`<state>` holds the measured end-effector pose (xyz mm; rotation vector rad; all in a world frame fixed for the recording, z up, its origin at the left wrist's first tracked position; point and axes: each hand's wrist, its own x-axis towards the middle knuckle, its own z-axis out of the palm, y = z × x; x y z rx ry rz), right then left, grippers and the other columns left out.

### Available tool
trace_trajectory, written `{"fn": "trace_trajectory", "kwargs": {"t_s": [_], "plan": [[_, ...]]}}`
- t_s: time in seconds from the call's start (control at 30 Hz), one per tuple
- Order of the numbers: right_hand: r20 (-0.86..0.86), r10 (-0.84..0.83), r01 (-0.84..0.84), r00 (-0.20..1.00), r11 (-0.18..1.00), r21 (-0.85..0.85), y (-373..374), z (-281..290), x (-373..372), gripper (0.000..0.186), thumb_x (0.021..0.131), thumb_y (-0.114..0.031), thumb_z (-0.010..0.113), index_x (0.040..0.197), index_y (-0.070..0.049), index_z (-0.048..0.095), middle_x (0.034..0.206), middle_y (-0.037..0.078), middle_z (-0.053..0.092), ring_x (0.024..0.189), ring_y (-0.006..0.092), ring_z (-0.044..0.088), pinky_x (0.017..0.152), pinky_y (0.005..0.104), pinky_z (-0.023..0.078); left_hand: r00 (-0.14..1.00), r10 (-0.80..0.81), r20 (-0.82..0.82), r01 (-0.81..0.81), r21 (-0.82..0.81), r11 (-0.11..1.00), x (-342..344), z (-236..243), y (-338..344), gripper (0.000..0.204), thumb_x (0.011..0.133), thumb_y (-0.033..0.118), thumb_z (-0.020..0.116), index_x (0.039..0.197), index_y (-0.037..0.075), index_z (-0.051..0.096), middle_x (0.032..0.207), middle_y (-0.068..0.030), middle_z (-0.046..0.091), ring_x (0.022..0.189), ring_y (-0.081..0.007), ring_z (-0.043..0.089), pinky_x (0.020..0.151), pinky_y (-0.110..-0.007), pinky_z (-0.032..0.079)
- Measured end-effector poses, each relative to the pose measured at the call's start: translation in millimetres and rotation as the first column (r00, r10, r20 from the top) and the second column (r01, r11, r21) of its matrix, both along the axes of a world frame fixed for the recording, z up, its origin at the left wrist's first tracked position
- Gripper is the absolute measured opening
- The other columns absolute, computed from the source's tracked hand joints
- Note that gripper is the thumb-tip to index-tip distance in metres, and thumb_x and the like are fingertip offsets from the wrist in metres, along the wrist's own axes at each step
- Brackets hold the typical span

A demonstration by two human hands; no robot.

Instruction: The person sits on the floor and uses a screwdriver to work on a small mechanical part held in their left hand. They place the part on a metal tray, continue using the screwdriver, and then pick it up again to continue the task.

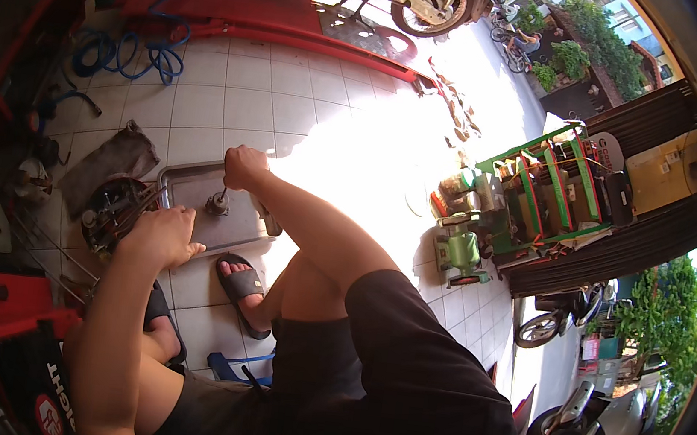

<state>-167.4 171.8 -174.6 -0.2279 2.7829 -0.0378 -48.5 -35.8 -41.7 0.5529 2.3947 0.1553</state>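
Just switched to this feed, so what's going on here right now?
A person sits low over a tiled floor in sandals. The right hand is closed above a small upright metal part standing in a grey metal tray. The left hand rests at the tray's near-left edge, beside a round dark wheel-hub-like part. Whether either hand grips anything cannot be told.
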Motion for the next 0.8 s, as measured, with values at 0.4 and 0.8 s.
{"fn": "trace_trajectory", "kwargs": {"t_s": [0.4,0.8], "plan": [[0.034,-0.016,0.017,0.999,1.000,-0.014,-5,3,1,0.024,0.073,-0.020,0.073,0.094,-0.009,0.077,0.103,0.016,0.073,0.098,0.0335,0.071,0.083,0.0420,0.059,1.000,0.014,-0.012,-0.014,0.017,1.000,3,-6,-7,0.070,0.088,0.045,0.072,0.139,0.002,0.049,0.142,-0.0145,0.055,0.133,-0.0282,0.052,0.109,-0.041,0.044],[0.064,0.016,-0.015,0.998,1.000,-0.005,-1,0,0,0.029,0.074,-0.026,0.076,0.098,-0.010,0.076,0.105,0.016,0.073,0.101,0.0337,0.071,0.085,0.0429,0.059,0.999,0.031,0.011,-0.031,0.028,0.999,2,-6,-4,0.070,0.088,0.045,0.073,0.139,0.002,0.050,0.141,-0.0151,0.056,0.133,-0.0283,0.052,0.110,-0.040,0.043]]}}
